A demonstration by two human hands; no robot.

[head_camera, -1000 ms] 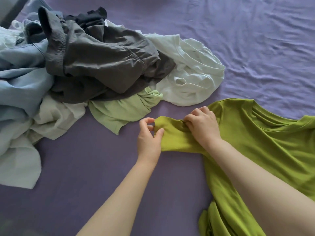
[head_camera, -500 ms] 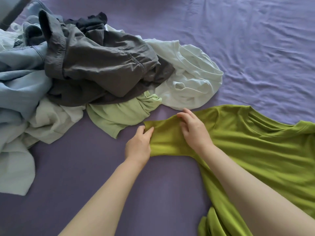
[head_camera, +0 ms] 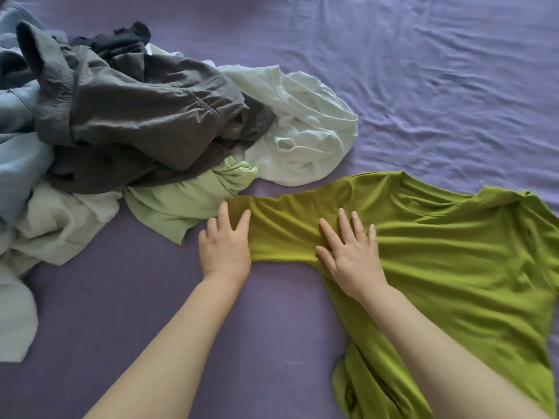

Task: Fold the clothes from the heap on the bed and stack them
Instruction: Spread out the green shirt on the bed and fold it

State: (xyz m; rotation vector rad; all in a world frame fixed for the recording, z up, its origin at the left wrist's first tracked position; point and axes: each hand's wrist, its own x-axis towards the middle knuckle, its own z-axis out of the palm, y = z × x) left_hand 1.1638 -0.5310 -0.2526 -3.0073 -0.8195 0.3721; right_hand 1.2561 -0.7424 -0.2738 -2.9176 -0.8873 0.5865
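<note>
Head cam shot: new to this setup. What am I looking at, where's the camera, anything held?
There is no robot here, only a person's two bare hands. The one camera sits on the person's head and looks forward and down, so both forearms enter from the bottom edge. A purple bed sheet covers the surface. On it lies an olive green T-shirt, spread out. The left hand rests flat at the end of its sleeve; the right hand presses flat near the shoulder. Neither has a grip on anything. At upper left is the heap of unfolded clothes: grey, light blue, white, pale green.

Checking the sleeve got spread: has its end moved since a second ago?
Yes. The sleeve end slid left, now touching the pale green garment in the heap.
</note>
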